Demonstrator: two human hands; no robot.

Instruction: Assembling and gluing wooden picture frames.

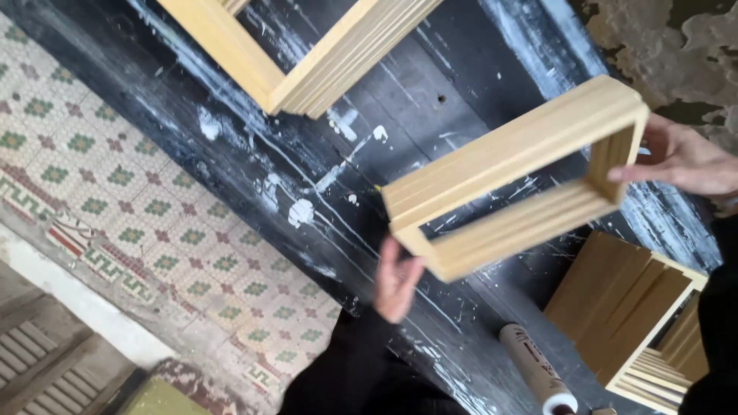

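While the view looks down over a black, paint-spattered desk (369, 154), two bare hands hold a stack of pale wooden frames (515, 180) tilted above its middle. Nearest the viewer, dark sleeves enter from the bottom edge. The left hand (396, 280) grips the stack's lower left corner; it is blurred, so whether its fingers are spread or pressed together cannot be told. The right hand (680, 157) meets the stack's far right end, its fingers (634, 173) held straight and close together against the inner face of the short side.

Near the desk's closer right corner stands another bundle of wooden frames (626, 315) on edge, and just left of it lies a cardboard tube (534, 365) with a white end. Farther off, by the desk's far edge, a third pile of frames (300, 54) is cut off by the top of the view. Left of the desk, a patterned tile floor (115, 184) shows green and red motifs.

The layers look loose, so it seems wise to squeeze evenly from both ends and keep the edges flush, lest one frame slide out.
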